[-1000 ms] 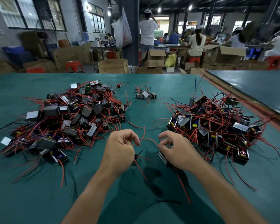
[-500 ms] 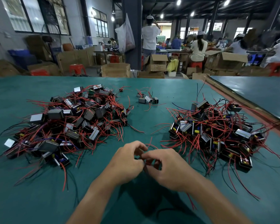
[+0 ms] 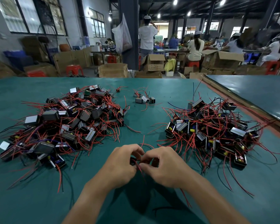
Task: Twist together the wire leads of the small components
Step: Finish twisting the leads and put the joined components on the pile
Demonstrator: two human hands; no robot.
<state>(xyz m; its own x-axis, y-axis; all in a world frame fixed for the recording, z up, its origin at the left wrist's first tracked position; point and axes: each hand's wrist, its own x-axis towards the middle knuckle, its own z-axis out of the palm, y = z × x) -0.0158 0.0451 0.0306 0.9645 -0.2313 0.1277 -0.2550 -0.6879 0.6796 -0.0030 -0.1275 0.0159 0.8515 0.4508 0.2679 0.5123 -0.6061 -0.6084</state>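
Note:
My left hand and my right hand meet above the green table, fingertips close together. Between them sits a small black component, mostly hidden by my fingers. Both hands pinch its red wire leads, which run down between the thumbs; more red lead loops out above the hands. A big pile of the same components with red and black leads lies to the left. A second pile lies to the right.
A few loose components lie at the far middle of the table. A second dark table adjoins on the right behind a raised wooden edge. Beyond the table are cardboard boxes, red stools and several seated and standing people.
My hands came together from about a hand's width apart and now touch at the fingertips around the component's leads. The view has tilted down slightly.

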